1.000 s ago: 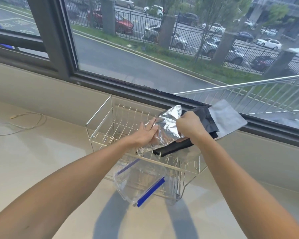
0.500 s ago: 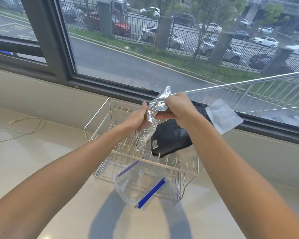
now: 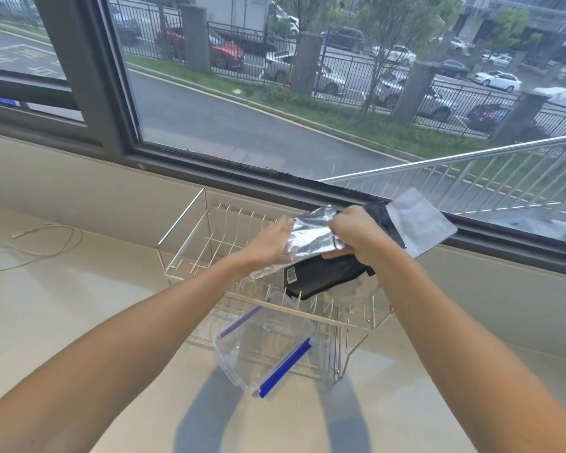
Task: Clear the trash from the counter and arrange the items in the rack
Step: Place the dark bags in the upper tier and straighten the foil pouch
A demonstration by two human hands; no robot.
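Arranging step: right hand (image 3: 356, 235) grips foil bag (image 3: 314, 237), left hand (image 3: 270, 245) flat against it; next, seat it in rack (image 3: 190, 230).

Both bare arms stretched forward, left hand (image 3: 270, 243) flat with fingers extended and palm turned inward, right hand (image 3: 356, 232) curled into a closed pinch grip.
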